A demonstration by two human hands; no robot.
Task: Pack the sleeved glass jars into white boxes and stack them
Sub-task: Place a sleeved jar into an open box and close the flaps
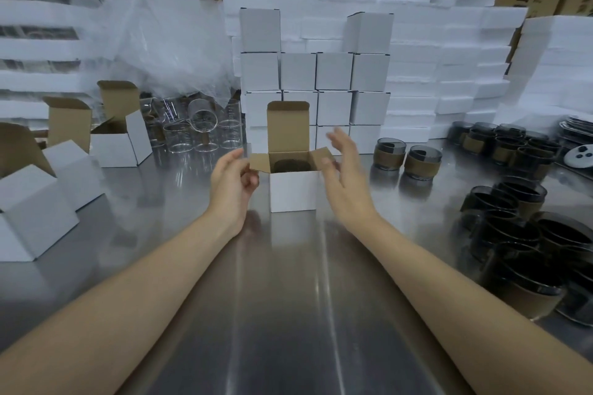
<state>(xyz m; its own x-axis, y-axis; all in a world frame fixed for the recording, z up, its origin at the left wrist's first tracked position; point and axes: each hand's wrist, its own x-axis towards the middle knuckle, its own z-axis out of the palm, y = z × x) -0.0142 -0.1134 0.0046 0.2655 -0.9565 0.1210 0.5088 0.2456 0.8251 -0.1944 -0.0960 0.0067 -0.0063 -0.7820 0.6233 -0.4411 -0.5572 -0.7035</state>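
An open white box [293, 191] stands mid-table with its brown lid flap upright and both side flaps spread. A dark jar [292, 166] sits inside it. My left hand [232, 184] pinches the left side flap. My right hand [345, 167] is beside the right side flap, thumb touching it, fingers straight and slightly blurred. Behind the box rises a stack of closed white boxes [316, 90]. Two sleeved dark jars [406, 159] stand just right of the box, with several more [526, 234] at the right edge.
Open and folded white boxes [118, 144] lie at the left. Clear glass jars [205, 133] and a heap of plastic wrap [167, 32] sit behind them. White foam slabs [449, 74] and cardboard cartons line the back. The steel table [288, 298] is reflective.
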